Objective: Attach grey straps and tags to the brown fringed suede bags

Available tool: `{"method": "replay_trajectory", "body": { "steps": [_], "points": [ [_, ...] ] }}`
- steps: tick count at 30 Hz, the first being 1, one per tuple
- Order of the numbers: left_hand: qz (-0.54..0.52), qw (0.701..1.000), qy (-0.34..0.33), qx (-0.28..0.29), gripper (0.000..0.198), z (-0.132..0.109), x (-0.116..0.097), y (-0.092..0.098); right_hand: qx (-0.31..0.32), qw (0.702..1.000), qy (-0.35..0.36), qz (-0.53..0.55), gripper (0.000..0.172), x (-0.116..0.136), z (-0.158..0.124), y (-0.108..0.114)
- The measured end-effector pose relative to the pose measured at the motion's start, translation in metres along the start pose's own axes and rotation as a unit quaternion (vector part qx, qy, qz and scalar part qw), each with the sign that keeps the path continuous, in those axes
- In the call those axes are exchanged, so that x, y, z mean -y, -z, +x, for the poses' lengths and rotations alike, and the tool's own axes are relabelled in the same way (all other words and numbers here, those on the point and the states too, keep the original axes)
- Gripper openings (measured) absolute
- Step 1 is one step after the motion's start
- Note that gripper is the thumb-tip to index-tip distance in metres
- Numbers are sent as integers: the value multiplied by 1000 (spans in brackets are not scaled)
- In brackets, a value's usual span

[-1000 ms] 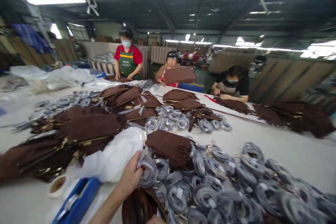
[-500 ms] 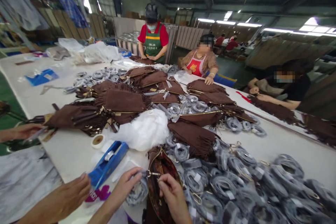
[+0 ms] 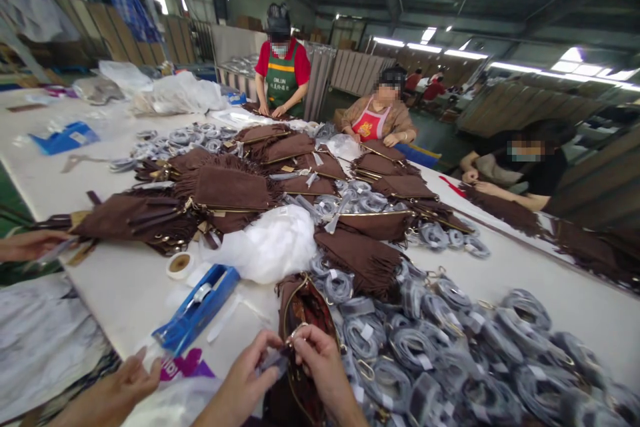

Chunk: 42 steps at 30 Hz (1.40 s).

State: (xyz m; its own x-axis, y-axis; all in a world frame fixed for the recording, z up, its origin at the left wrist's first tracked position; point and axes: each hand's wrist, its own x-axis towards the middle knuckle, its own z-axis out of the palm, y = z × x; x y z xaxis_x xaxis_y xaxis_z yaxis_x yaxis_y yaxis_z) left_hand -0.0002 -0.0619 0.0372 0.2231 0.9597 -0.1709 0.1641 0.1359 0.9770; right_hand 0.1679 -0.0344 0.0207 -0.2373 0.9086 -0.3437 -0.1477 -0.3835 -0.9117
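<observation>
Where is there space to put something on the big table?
Bare table shows on the right, between the coiled straps and the brown bags beyond, and on the left, between the blue tape dispenser and the table's edge. It's crowded around the left hand, right hand and open bag.

Beneath the grip, the open bag (image 3: 311,303) looks matt and suede-like, its zip (image 3: 287,307) glossy gold metal; to the right, strap coils (image 3: 355,333) wear crinkled, filmy plastic (faintly shiny); to the left, the tape dispenser (image 3: 200,310) is smooth blue plastic.
</observation>
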Motion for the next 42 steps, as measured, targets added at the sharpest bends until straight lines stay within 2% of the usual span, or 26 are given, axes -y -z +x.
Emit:
{"method": "replay_trajectory", "body": {
  "steps": [3, 6, 9, 12, 15, 17, 23, 32, 34, 37, 38, 40, 42],
  "points": [
    [-8, 1000, 23, 5, 31, 1, 4, -8, 1, 999, 34, -19, 30, -1, -1, 0],
    [48, 997, 33, -59, 30, 2, 8, -14, -62, 989, 104, -86, 24, -2, -4, 2],
    [114, 985, 10, -130, 29, 1, 13, -17, -120, 955, 149, -226, 20, -2, -10, 4],
    [158, 973, -25, -168, 28, -1, 16, -19, -146, 917, 174, -329, 21, -2, -16, 2],
    [168, 967, -28, -191, 27, 0, 15, -22, -176, 890, 234, -349, 19, 0, -21, -2],
    [157, 966, -8, -206, 26, 3, 14, -22, -185, 885, 259, -341, 20, 2, -24, -5],
    [157, 962, -3, -221, 24, 9, 10, -25, -119, 899, 246, -341, 21, -1, -26, -9],
    [249, 946, -59, -199, 23, 0, 16, -35, -163, 881, 196, -399, 24, -3, -21, -13],
    [257, 942, -83, -199, 22, -1, 18, -37, -146, 901, 187, -363, 22, -4, -22, -12],
    [242, 946, -113, -186, 20, -5, 21, -38, -93, 949, 153, -259, 10, -7, -24, -7],
    [226, 950, -120, -176, 19, -6, 21, -38, -78, 960, 143, -228, 15, -8, -24, -4],
    [186, 963, -119, -156, 18, -9, 22, -37, -54, 970, 129, -201, 24, -10, -24, 2],
    [134, 978, -86, -133, 19, -10, 20, -36, -31, 969, 119, -213, 19, -10, -24, 7]
  ]
}}
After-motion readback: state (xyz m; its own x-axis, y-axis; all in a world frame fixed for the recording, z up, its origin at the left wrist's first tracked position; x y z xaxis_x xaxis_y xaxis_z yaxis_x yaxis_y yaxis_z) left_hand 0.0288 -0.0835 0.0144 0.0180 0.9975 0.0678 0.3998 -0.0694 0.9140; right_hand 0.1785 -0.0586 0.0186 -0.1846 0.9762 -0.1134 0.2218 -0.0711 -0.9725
